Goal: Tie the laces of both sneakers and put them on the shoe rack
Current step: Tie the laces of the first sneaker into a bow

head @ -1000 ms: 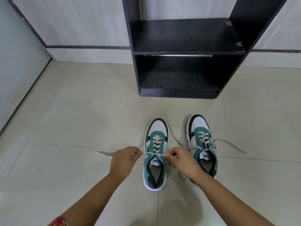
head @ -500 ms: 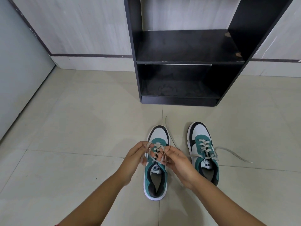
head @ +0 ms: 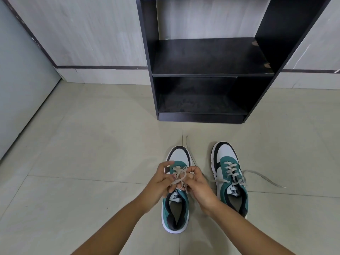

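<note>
Two hands' fingers pinch left sneaker [head: 174, 208] laces [head: 179, 174] | right sneaker [head: 230, 181] untied | shoe rack [head: 211, 57] shelves bare

- The floor [head: 73, 199] is smooth, faintly glossy tile.
- The shoe rack [head: 211, 57] is matt dark board, chipped at its edges.
- The laces [head: 265, 178] are flat woven cloth.

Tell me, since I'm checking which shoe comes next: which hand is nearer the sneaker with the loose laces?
Right. The right hand sits just beside the untied sneaker; the left hand is on the far side of the other sneaker, both working its laces.
</note>
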